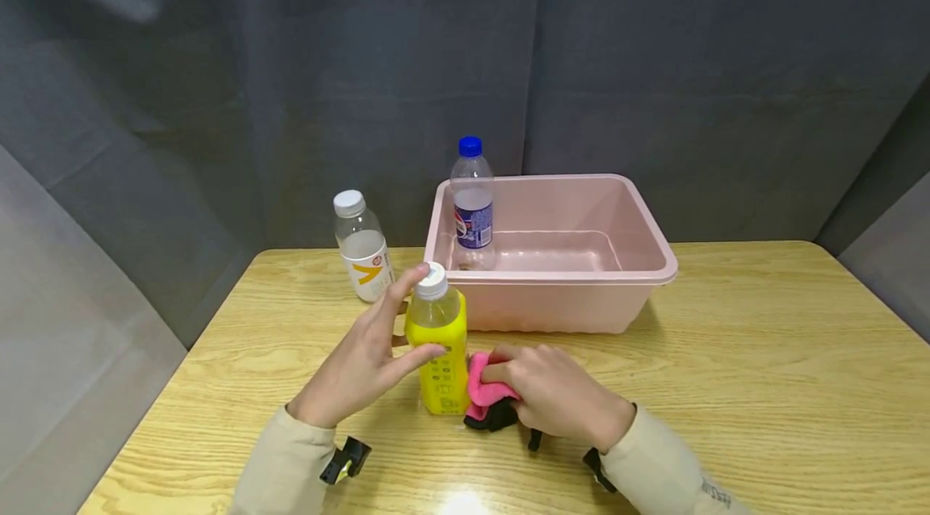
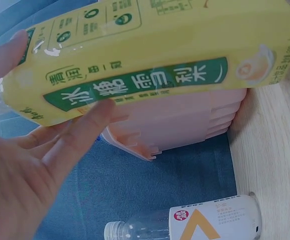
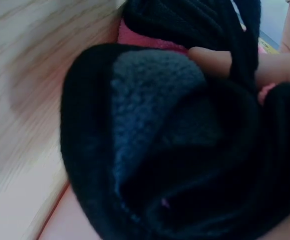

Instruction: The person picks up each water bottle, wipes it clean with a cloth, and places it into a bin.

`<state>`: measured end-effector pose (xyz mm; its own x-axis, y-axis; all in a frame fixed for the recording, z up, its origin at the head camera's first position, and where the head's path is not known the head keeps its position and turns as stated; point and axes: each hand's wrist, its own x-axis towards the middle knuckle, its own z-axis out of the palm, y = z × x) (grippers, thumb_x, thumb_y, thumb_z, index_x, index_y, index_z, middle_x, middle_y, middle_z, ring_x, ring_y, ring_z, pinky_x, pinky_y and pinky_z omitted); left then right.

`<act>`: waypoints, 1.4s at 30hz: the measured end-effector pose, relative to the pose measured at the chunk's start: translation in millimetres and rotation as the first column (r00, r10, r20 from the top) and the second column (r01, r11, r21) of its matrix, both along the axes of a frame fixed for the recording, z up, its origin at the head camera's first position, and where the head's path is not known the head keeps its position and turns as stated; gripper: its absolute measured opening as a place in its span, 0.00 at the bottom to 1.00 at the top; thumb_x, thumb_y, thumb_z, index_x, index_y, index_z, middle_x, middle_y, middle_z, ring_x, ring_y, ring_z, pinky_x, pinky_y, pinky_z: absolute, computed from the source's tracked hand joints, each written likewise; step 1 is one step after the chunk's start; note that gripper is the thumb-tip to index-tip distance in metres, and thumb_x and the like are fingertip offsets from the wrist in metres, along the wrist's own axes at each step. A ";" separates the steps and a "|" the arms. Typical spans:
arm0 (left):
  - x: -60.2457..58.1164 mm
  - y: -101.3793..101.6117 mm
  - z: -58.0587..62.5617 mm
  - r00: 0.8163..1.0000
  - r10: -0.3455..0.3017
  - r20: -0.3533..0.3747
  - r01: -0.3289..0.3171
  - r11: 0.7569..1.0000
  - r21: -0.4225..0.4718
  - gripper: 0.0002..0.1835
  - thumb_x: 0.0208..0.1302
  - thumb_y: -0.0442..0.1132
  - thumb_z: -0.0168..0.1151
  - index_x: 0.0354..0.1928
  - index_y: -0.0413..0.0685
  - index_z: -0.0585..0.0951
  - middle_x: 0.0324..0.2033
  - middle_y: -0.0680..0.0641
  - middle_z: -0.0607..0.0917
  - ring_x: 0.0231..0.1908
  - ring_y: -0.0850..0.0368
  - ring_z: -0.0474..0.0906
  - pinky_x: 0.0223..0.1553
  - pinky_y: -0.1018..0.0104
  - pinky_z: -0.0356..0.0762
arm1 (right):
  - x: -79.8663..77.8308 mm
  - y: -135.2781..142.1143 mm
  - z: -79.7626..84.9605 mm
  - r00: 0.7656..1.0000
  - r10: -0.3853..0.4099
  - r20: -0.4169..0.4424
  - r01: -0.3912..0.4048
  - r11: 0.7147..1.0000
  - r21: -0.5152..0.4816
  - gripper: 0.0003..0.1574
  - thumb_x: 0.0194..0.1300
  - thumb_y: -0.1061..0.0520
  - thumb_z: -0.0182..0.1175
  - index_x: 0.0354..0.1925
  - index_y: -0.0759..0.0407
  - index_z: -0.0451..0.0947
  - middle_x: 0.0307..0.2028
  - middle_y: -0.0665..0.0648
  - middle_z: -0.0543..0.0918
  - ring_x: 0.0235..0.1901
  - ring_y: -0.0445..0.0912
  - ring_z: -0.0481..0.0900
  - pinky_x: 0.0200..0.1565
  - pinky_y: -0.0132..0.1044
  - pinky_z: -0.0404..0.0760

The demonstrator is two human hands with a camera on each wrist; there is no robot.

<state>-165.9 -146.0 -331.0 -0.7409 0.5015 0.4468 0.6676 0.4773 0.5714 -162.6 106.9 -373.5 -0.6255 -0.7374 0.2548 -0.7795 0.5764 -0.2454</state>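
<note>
A drink bottle with a yellow label and white cap stands upright on the table in the head view. My left hand holds it from the left, one finger at the cap and the thumb across its front. In the left wrist view, fingers lie along the bottle's yellow label. My right hand grips a bunched pink and black cloth close against the bottle's right side. Dark, fuzzy folds of the cloth fill most of the right wrist view and hide part of the fingers.
Behind the hands sits a pink plastic bin. Inside its left end stands a clear bottle with a blue cap. A white-capped bottle stands left of the bin on the wooden table. A dark curtain hangs behind.
</note>
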 end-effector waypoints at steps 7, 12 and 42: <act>0.2 -0.4 0.2 1.000 0.001 0.012 -0.001 1.000 0.003 0.50 0.62 0.33 0.72 0.78 0.60 0.51 0.72 0.38 0.65 0.62 0.38 0.73 0.43 0.54 0.86 | -0.2 0.9 3.7 0.999 0.018 -0.044 -0.016 0.999 0.031 0.30 0.43 0.77 0.64 0.43 0.54 0.86 0.44 0.55 0.85 0.35 0.47 0.84 0.35 0.39 0.85; 0.3 -0.9 0.7 1.000 -0.004 0.015 0.004 1.000 0.002 0.50 0.62 0.33 0.72 0.78 0.60 0.51 0.71 0.38 0.66 0.63 0.38 0.73 0.43 0.54 0.86 | 0.8 2.8 13.2 0.986 0.008 -0.166 -0.016 0.999 -0.049 0.29 0.42 0.75 0.66 0.42 0.52 0.86 0.45 0.53 0.85 0.38 0.48 0.85 0.37 0.42 0.85; 0.2 -1.2 0.3 1.000 -0.010 0.020 0.010 1.000 0.008 0.51 0.62 0.33 0.73 0.78 0.61 0.51 0.71 0.38 0.66 0.61 0.38 0.74 0.43 0.55 0.86 | 1.4 -2.2 9.5 0.977 -0.041 -0.211 0.013 0.991 -0.134 0.28 0.41 0.76 0.67 0.42 0.57 0.86 0.44 0.56 0.85 0.37 0.50 0.84 0.38 0.43 0.86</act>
<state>-165.8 -147.2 -330.7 -0.7446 0.5055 0.4359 0.6608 0.4658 0.5885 -161.2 104.8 -363.9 -0.5657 -0.6726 0.4771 -0.8066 0.5716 -0.1506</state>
